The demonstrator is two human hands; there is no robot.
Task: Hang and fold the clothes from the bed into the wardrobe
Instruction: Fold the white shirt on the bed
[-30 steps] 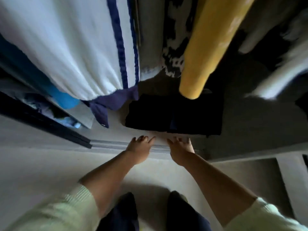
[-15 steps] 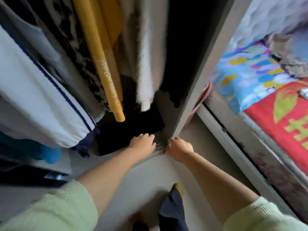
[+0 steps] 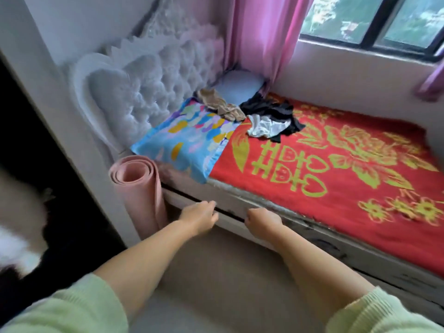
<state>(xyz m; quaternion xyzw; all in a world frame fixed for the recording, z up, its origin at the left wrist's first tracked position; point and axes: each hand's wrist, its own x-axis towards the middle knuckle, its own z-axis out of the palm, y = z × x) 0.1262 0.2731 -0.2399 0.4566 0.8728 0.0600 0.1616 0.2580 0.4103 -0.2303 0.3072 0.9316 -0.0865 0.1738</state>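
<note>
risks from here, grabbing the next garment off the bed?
1. The black garment and white garment lie tangled; lifting one may drag the other.
2. The tan garment sits partly on the pillow, easy to overlook.
3. Both the left hand and right hand are empty and far from the pile.
</note>
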